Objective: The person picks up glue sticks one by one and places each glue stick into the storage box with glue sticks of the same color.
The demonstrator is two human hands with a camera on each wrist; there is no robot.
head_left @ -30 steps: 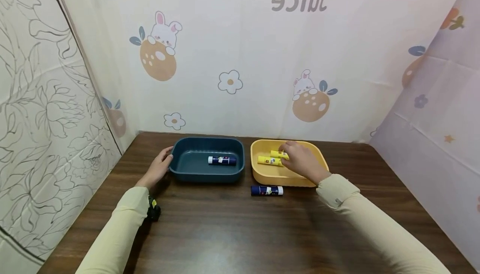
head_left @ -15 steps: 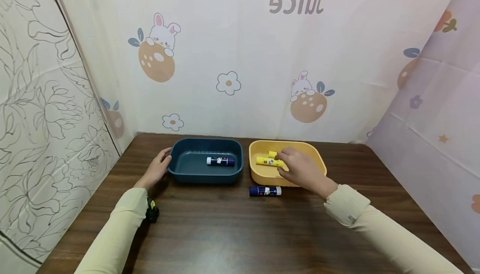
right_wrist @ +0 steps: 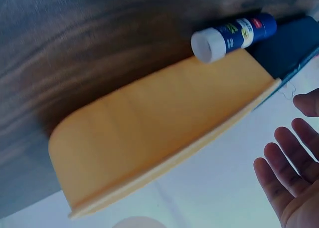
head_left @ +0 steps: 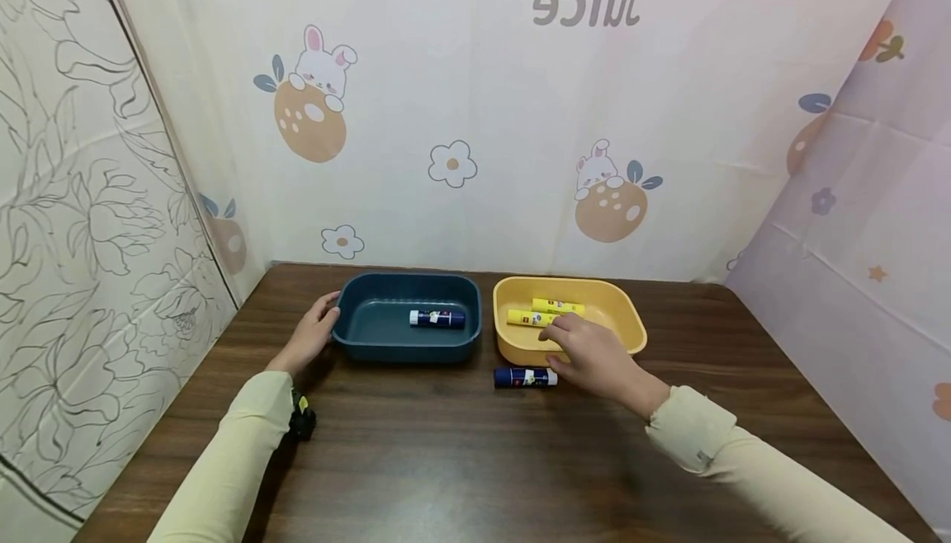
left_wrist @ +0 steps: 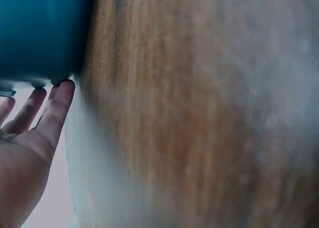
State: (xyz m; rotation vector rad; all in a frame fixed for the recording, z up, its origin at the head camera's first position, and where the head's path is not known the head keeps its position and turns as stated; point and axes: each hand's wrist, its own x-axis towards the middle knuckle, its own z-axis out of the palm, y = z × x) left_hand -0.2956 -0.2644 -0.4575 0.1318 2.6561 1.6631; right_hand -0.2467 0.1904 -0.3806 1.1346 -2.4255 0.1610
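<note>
My left hand (head_left: 308,337) is at the left end of the dark teal bin (head_left: 409,353). In the left wrist view, its nearly straight fingers (left_wrist: 57,108) touch the bin's outer wall. A blue glue stick (head_left: 437,319) with a white end lies inside this bin. My right hand (head_left: 594,361) hovers over the front edge of the yellow bin (head_left: 631,320), fingers spread and holding nothing. Just left of its thumb, a second blue glue stick (head_left: 516,377) lies on the table in front of the bin. Two yellow glue sticks, one nearer (head_left: 527,318) and one behind (head_left: 557,306), lie inside the yellow bin.
Both bins stand side by side at the back of the brown wooden table (head_left: 416,460). Behind them hangs a printed cloth (head_left: 475,73). A floral panel (head_left: 104,213) rises along the left side, and more printed cloth (head_left: 854,279) along the right.
My right hand has drawn back from inside the yellow bin toward its front edge, above the blue glue stick, uncovering the yellow glue sticks. My left hand stays by the teal bin.
</note>
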